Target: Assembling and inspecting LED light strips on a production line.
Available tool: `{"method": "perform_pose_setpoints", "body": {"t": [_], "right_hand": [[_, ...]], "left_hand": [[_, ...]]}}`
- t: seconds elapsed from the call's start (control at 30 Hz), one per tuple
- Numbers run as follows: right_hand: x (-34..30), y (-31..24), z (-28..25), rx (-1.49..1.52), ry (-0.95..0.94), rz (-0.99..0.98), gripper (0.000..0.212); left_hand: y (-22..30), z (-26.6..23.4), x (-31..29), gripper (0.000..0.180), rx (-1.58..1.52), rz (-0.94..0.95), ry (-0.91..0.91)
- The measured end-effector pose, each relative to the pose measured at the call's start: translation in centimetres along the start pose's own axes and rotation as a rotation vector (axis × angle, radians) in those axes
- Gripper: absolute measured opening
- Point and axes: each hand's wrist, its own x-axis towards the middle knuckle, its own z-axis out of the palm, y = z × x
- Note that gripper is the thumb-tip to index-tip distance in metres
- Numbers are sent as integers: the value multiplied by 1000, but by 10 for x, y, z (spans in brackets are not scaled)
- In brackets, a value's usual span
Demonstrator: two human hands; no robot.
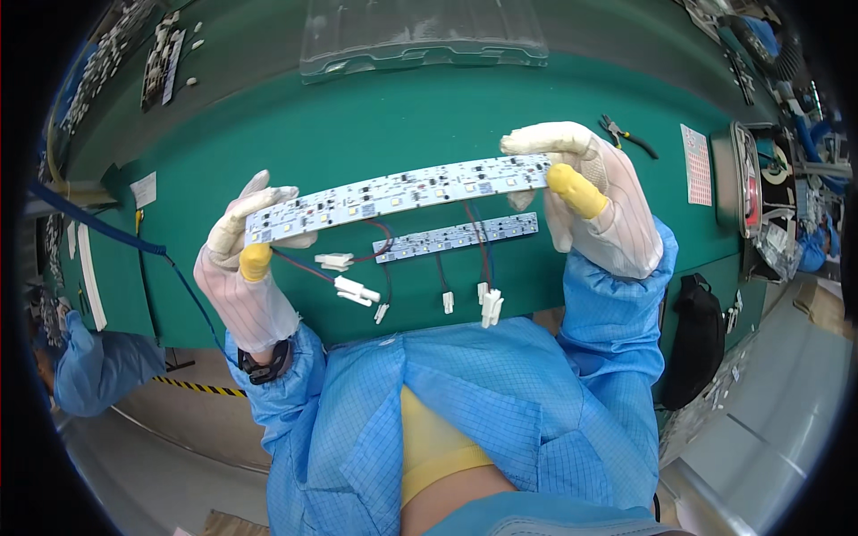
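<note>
Both my hands wear pale gloves with yellow thumb covers. Between them I hold up a long white LED circuit board (pixel 393 192), its right end a little higher than its left. My left hand (pixel 255 228) pinches the left end, thumb on the front face. My right hand (pixel 581 192) grips the right end the same way, fingers behind it. Red and blue wires hang from the held board, ending in white plug connectors (pixel 356 291). Beneath it on the green mat lies a second LED board (pixel 460 237), with its own wires and a white connector (pixel 448 302).
A clear plastic tray (pixel 424 58) stands at the far side of the green table mat (pixel 429 112). Yellow-black pliers (pixel 628 137) lie beyond my right hand, near a red-printed sheet (pixel 695 165). A blue cable (pixel 98 221) crosses the left side. Another person's blue sleeve (pixel 103 366) shows at far left.
</note>
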Motion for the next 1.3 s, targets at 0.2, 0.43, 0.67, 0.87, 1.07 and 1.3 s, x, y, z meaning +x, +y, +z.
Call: {"method": "perform_pose_setpoints", "body": {"t": [0.2,0.43,0.67,0.87,1.07,1.3], "right_hand": [[1,-6,-1,-113,150,141,31],[-10,-1,-33,-326,435,-94,20],[-19,8,-5,-325,155,-373,26],[-16,-5,-46,-583,158,-140,58],[-56,49,-346,-1337,1237,86,39],[-56,89,-370,-1521,1245,149,41]], "left_hand": [[-4,20,2,53,423,659,-386],[-31,66,-12,48,684,33,-338],[10,83,-6,61,216,107,-524],[2,97,-4,28,141,-119,-527],[-14,74,-10,28,175,68,-429],[-24,73,-5,30,341,78,-426]]}}
